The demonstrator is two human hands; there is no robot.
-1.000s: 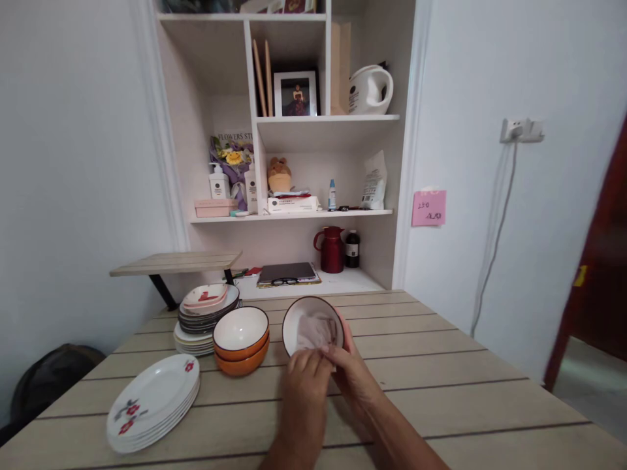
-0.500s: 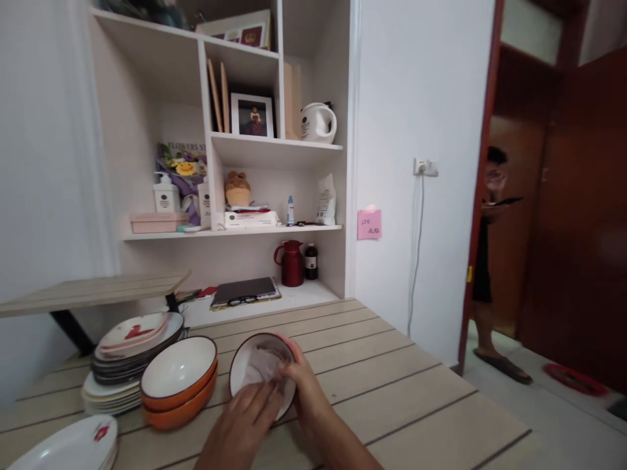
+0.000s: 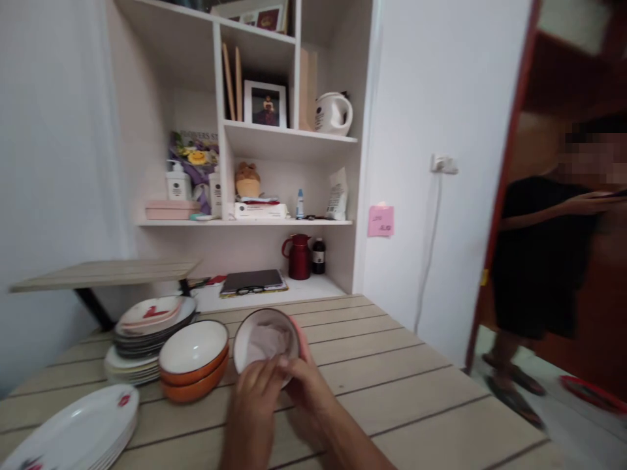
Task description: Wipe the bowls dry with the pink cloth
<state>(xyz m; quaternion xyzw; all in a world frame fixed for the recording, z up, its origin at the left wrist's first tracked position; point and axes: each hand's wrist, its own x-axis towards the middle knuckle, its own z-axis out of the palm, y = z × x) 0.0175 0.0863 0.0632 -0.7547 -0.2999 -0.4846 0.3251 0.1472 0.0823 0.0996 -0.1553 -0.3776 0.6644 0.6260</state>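
over the table (image 3: 392,385), a bowl (image 3: 243,341) tilts its mouth nearward, the right hand (image 3: 309,386) clasping its right side, the left hand (image 3: 255,398) at its near rim, the cloth (image 3: 267,341) bunched inside just beyond, whether pinched i cannot tell.

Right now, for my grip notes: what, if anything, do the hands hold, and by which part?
The right hand holds a bowl by its right side; the left hand touches the cloth inside, its grip unclear.
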